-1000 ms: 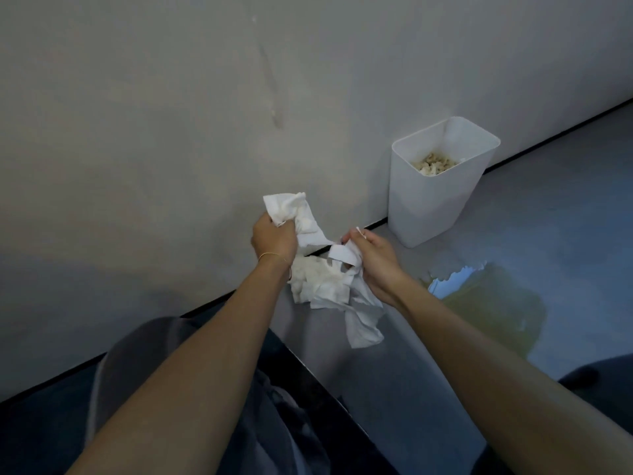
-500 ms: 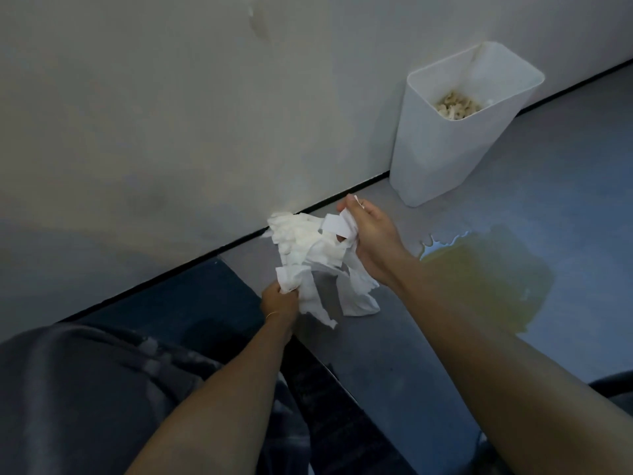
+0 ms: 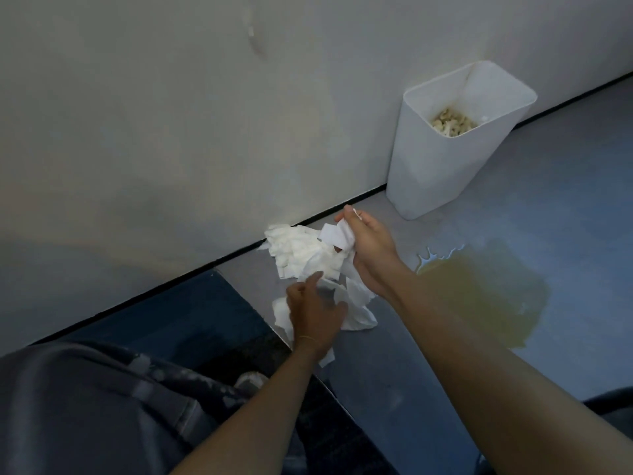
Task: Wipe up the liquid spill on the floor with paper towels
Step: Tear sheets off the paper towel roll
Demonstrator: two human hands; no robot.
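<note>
A crumpled bunch of white paper towels (image 3: 301,250) hangs in the air just above the grey floor, close to the wall. My right hand (image 3: 368,250) grips its upper right part, fingers curled round the paper. My left hand (image 3: 315,313) is lower, blurred, its fingers spread over the dangling lower strips without closing on them. The spill (image 3: 479,289), a yellowish puddle, lies on the floor directly right of my right forearm; the towels hang left of it, apart from it.
A white plastic bin (image 3: 445,173) with crumpled yellowish paper inside stands against the wall behind the puddle. A dark blue mat (image 3: 205,313) lies at the left. My grey-clad knee fills the lower left. A dark object (image 3: 609,402) shows at the right edge.
My left hand has let go of the lower towel strips and spread its fingers. The right hand keeps its grip on the bunch. The view has shifted slightly.
</note>
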